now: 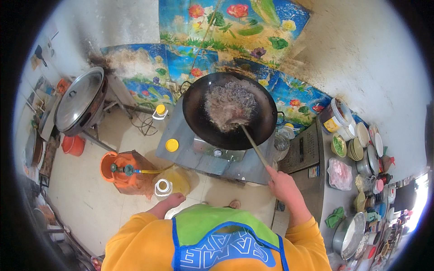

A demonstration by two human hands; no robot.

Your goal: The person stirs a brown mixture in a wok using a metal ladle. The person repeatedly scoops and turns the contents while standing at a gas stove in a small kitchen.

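A large dark wok (198, 115) with two loop handles rests on a gas stove (218, 152). Foamy, greyish-brown contents (230, 105) cover its middle. My right hand (283, 184) grips the long handle of a cooking utensil (254, 145), whose head is hidden in the foam at the wok's near side. My left hand (174, 200) hangs low with its fingers curled, close to an uncapped plastic jug of yellow oil (181, 183); whether it touches or holds anything cannot be told. A yellow lid (172, 145) lies on the stove table, left of the stove.
An orange-covered gas cylinder (130, 172) with a yellow hose stands at left on the floor. Beyond are a red bucket (73, 145) and a lidded large pan (79, 101). The right counter (318, 203) holds bowls, a bag of meat (339, 173) and a metal basin (349, 235).
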